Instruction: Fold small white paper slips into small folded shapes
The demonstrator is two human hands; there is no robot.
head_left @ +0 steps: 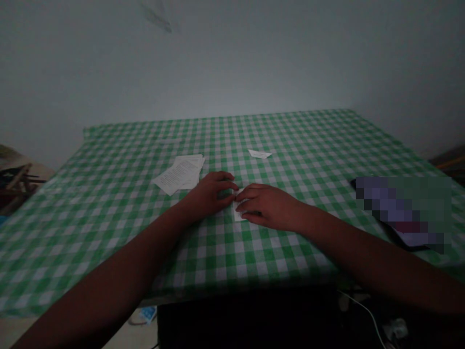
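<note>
On the checked tablecloth in front of me lies a small piece of white printed paper (238, 213), apparently folded. My left hand (215, 192) comes in from its left, with thumb and fingertips bent onto the paper's upper edge. From the other side my right hand (267, 206) holds the same paper, its curled fingers pressing on it. The two hands' fingertips nearly meet, and they hide much of the paper, so its exact fold cannot be made out.
Loose printed sheets (179, 174) overlap left of my hands. Beyond them sits a small folded paper shape (260, 154), boat-like in outline. A dark-edged device (392, 213), partly blurred out, lies at the right. The green-and-white tablecloth (308, 140) reaches back to a wall (232, 58).
</note>
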